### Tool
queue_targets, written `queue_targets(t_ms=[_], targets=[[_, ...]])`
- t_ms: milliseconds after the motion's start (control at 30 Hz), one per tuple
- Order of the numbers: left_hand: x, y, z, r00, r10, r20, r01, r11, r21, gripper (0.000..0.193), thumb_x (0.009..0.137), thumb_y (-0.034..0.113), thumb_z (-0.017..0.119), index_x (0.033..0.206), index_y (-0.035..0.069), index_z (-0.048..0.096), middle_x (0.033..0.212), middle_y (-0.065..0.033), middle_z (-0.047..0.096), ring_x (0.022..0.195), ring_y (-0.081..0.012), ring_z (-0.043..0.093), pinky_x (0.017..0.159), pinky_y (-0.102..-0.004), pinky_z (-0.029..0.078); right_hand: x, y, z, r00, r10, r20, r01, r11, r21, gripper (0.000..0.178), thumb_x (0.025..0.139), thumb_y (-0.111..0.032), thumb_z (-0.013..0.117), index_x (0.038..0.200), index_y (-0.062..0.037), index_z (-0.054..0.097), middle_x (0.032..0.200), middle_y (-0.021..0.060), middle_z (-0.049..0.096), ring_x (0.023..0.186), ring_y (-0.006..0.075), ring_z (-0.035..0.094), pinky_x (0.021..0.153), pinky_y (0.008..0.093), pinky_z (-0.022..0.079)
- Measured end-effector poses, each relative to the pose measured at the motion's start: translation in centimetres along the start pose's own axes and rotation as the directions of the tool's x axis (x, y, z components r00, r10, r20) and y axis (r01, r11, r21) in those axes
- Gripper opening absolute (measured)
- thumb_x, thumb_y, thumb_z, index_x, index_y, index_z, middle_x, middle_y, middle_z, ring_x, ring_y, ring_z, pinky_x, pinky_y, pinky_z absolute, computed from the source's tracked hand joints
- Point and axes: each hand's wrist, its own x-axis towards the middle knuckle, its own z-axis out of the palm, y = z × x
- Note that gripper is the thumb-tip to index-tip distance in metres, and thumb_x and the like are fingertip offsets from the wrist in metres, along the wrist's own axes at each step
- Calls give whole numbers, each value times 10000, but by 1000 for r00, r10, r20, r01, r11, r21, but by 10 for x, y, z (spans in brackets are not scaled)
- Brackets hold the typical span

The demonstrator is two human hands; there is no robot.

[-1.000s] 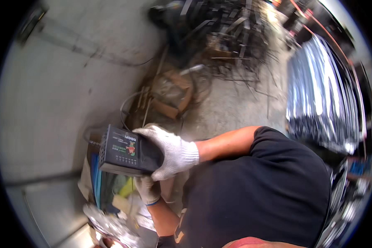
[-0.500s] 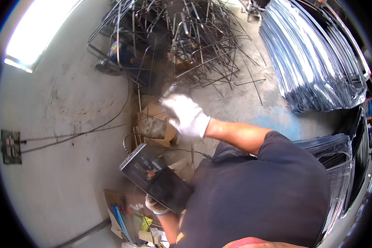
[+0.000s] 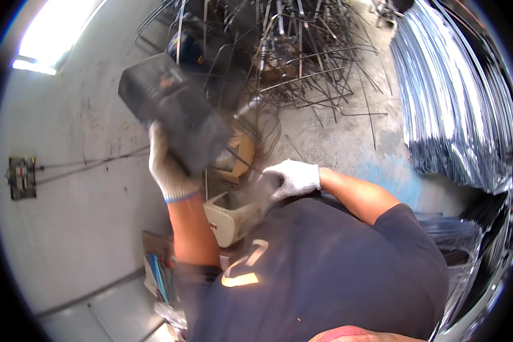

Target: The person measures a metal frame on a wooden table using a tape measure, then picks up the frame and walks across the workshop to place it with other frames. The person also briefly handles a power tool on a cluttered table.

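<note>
A black, long cardboard box point(image 3: 174, 105) with a small coloured picture is held tilted up near the wall, blurred by motion. My left hand point(image 3: 168, 162), in a white knit glove, grips its lower side; some of the fingers are hidden behind it. In front of my torso is my right hand point(image 3: 296, 178), gloved in white too. Its thumb and fingers are curved and apart around a dark gap, with the tips smeared. Below the black box stands a beige container point(image 3: 225, 225) with a rounded opening. Beside it lies an open brown carton point(image 3: 244, 155).
A tangle of bent metal rods point(image 3: 302, 62) covers the floor ahead. To the right stand wrapped stacks of metal pieces point(image 3: 444, 102). Cables run along the left wall to a switch box point(image 3: 23, 178). Assorted items point(image 3: 161, 273) sit in a holder at the lower left.
My left hand has raised the black box from low beside my torso to up near the wall. My right hand has drawn back closer to my body. The beige container is now uncovered.
</note>
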Motion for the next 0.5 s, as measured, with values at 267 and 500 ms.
queue_targets(t_ms=[267,500], targets=[[-32,-14,-90,919,-346,-186,316,367,875,495,794,399,889,1053,-11,793,945,-90,784,883,-175,720,810,-351,573,37,-99,-58,922,-351,160,335,523,-784,95,837,-156,720,926,-137,689,767,126,696,757,386,708,659,512,536],[-96,-21,-136,676,-697,238,376,604,702,836,737,163,981,1464,-26,612,1355,-88,701,1253,-158,601,1117,-326,462,151,-111,-44,853,-77,516,210,956,-205,337,709,-150,944,1004,-47,816,860,95,785,775,229,747,744,351,587]])
